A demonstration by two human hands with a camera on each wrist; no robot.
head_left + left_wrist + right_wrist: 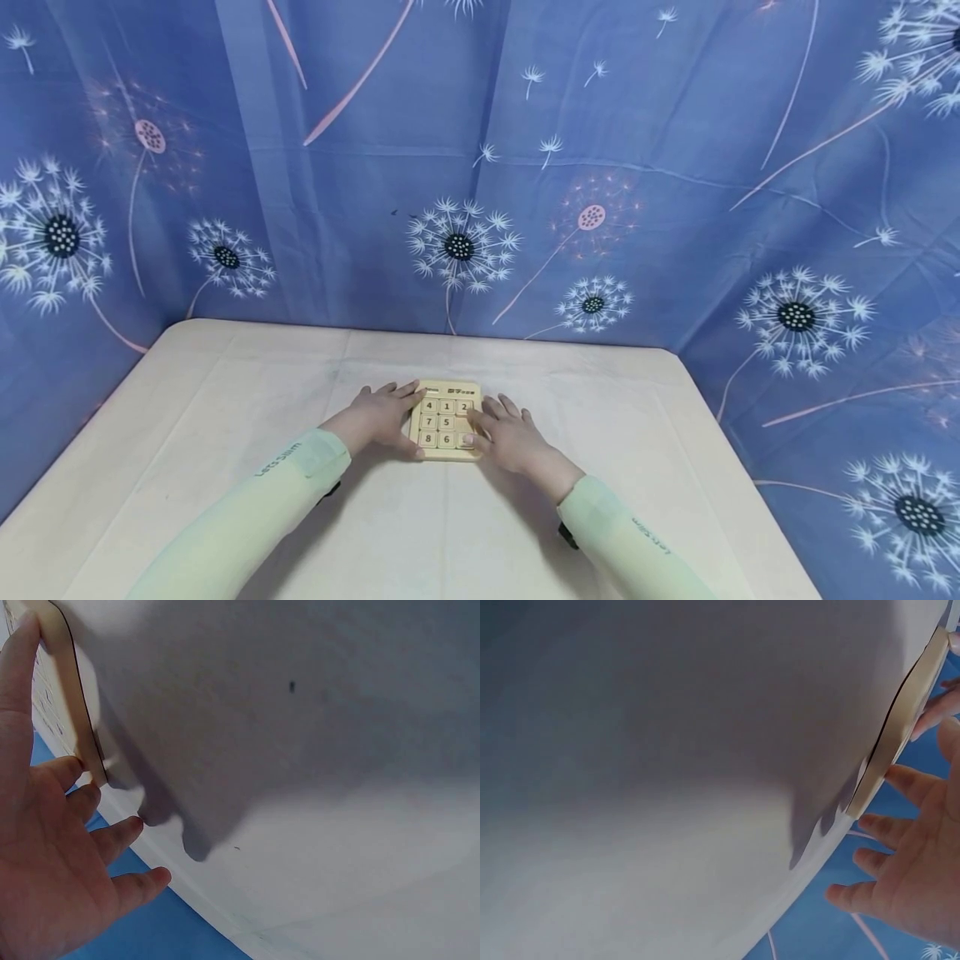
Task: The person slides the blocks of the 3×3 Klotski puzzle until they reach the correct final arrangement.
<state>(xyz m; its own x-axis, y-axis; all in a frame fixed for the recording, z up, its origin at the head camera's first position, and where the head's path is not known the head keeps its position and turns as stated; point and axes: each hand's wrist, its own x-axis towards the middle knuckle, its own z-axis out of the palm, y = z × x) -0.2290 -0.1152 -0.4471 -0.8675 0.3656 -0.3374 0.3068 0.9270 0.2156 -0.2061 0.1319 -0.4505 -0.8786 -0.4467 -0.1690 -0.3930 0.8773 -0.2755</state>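
Note:
A yellow number sliding puzzle (pixel 446 455) lies flat on the table, its numbered tiles in three rows. Tiles 4, 1 and 2 form the top row; 7 and 5 sit below, with a tile-less space to their right. In the bottom row come 8, 6 and a tile (pixel 466 441) whose number the right thumb covers. My left hand (pixel 382 419) holds the puzzle's left side, thumb at the near corner and index finger at the far one. With extended fingers, my right hand (pixel 513 437) reaches over the right side, its thumb touching the bottom-right tile and index finger near tile 2.
The puzzle rests on a pale cloth-covered table (pixel 262 375). A blue curtain (pixel 360 217) with dandelion prints hangs behind the table and along both sides. Light green sleeves (pixel 247 508) cover both forearms.

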